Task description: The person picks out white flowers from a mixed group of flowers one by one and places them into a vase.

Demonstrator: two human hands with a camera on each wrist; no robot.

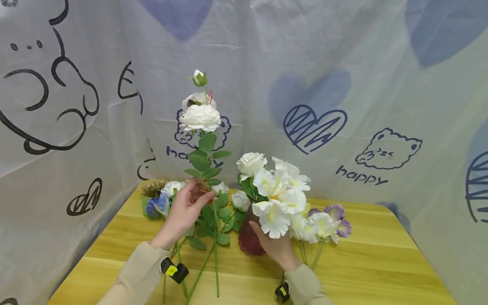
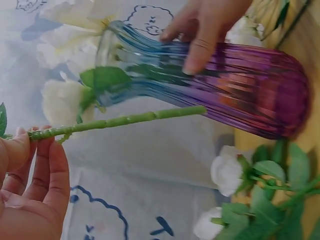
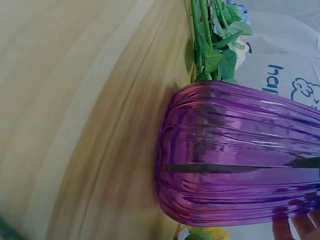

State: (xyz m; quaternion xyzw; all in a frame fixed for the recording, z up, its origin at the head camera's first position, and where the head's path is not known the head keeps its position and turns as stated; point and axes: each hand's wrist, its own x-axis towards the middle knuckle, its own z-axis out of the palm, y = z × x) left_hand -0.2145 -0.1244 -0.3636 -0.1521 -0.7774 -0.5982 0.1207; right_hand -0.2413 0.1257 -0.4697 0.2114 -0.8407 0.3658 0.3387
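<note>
My left hand [image 1: 184, 212] pinches the green stem [image 2: 125, 120] of a tall artificial flower with white blooms [image 1: 201, 117], a bud on top and green leaves. The stem stands upright, its cut end beside the vase in the left wrist view. Around the ribbed glass vase [image 2: 250, 90], blue at the neck and purple below, my right hand [image 1: 277, 250] curls its fingers and thumb. White flowers [image 1: 280, 190] stand in the vase, and a dark stem [image 3: 215, 168] shows through its wall. The vase's base rests on the table.
Left of the vase lie leafy stems, white flowers and a blue flower [image 1: 158, 205] on the wooden table [image 1: 381, 258]. To its right lie white-yellow flowers [image 1: 324, 224] and a purple one [image 1: 337, 212]. A printed curtain [image 1: 244, 84] hangs behind the table.
</note>
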